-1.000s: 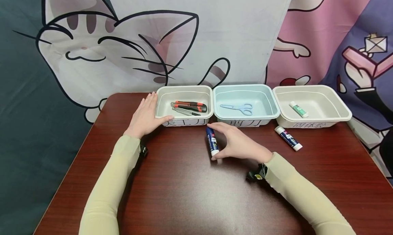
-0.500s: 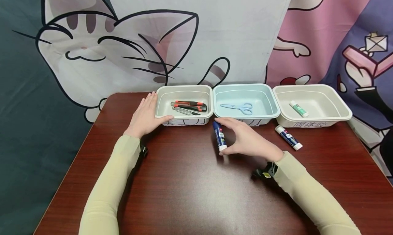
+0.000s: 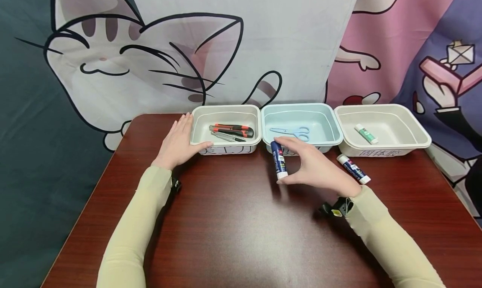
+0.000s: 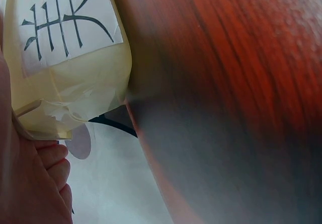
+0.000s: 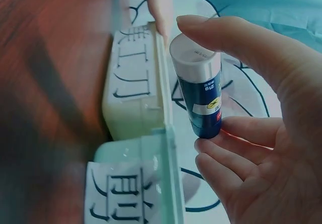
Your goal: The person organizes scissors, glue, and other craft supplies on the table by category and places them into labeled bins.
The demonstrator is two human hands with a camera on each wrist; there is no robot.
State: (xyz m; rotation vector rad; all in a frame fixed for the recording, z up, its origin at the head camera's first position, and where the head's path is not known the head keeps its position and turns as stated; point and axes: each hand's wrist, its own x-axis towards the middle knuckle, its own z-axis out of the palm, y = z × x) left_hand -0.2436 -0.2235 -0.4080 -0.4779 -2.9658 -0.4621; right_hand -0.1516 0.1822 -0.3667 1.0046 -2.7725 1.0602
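A blue glue stick (image 3: 279, 160) with a white end is pinched lengthwise between the thumb and fingers of my right hand (image 3: 314, 166), in front of the blue bin (image 3: 302, 142). The right wrist view shows the thumb on the white end of the glue stick (image 5: 196, 83) and fingers at its other end. My left hand (image 3: 180, 143) lies with straight fingers against the left side of the cream bin (image 3: 226, 144), its thumb at the front rim. That bin contains orange-and-black and grey utility knives (image 3: 232, 131). Light blue scissors (image 3: 291, 132) lie in the blue bin.
At the right, another cream bin (image 3: 384, 147) holds a green-and-white glue stick (image 3: 366, 134). A second blue glue stick (image 3: 354, 169) lies on the dark red table (image 3: 226, 221) in front of it. Printed curtains (image 3: 293, 37) hang behind the table.
My right hand has carried the blue glue stick to the right and toward the bins, from in front of the gap to the blue bin. The left hand has stayed in place.
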